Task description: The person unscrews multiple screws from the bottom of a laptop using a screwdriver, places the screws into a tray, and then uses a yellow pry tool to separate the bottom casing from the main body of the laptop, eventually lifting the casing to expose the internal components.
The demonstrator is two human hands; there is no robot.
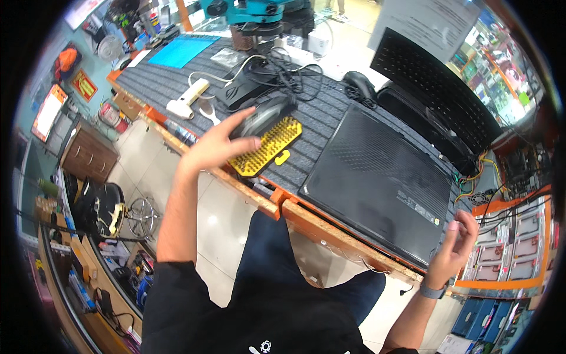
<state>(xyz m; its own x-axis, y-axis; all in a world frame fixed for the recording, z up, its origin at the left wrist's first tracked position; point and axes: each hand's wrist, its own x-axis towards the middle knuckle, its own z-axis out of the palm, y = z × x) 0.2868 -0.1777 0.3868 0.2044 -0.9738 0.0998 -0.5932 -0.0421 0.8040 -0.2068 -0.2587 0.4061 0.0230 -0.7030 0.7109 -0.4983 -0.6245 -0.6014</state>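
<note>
My left hand (221, 144) is closed on the black lid (265, 115), smeared by motion, of a yellow screwdriver bit case (274, 144). My thumb reaches over the yellow tray, which holds rows of small bits. A small yellow clip (282, 157) sits at the tray's near side. To the right lies a closed black laptop (377, 183) with a patterned surface and a small printed label. Beside its near right corner is my right hand (457, 245), fingers loosely curled and thumb a little apart, with nothing visible in it.
Beyond the bit case lie a black power adapter (244, 91), tangled cables (292, 74) and a cream handheld tool (188, 100). A black mouse (359, 85) and a dark panel with key-like rows (436, 88) stand behind the laptop. Coloured wires (471, 183) hang right. The bench's orange edge (330, 227) runs near me.
</note>
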